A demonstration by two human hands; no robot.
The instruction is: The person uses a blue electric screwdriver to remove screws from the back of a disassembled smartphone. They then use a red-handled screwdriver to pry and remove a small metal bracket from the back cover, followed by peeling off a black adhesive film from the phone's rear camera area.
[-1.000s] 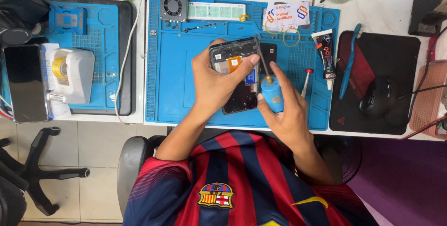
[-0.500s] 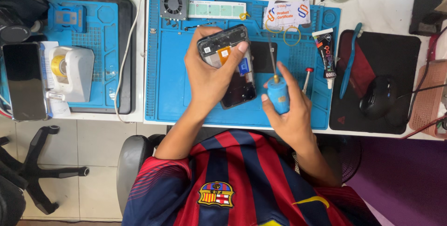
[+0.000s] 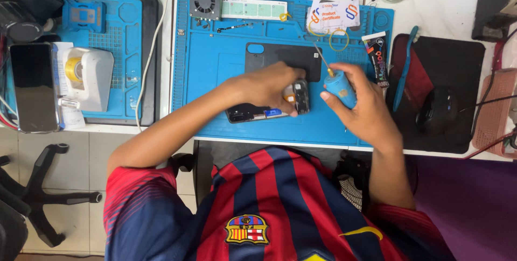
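An opened black phone (image 3: pixel 253 113) lies lengthwise on the blue work mat (image 3: pixel 215 72), near its front edge. My left hand (image 3: pixel 269 84) rests over the phone's right end, fingers gripping it where a small orange part shows. A black back cover (image 3: pixel 280 55) lies flat on the mat just behind the hand. My right hand (image 3: pixel 369 111) holds a blue-handled screwdriver (image 3: pixel 340 89) upright to the right of the phone, its thin shaft pointing away from me.
Along the mat's back edge sit a small fan (image 3: pixel 204 0), a white strip (image 3: pixel 253 9) and a printed card (image 3: pixel 333 14). A glue tube (image 3: pixel 377 59), blue tool (image 3: pixel 404 67) and mouse (image 3: pixel 436 110) lie right. A tape dispenser (image 3: pixel 89 75) and another phone (image 3: pixel 33 86) lie left.
My left hand has brought the phone down from a raised hold and set it flat on the mat. The back cover now lies bare behind it. My right hand moved slightly right.
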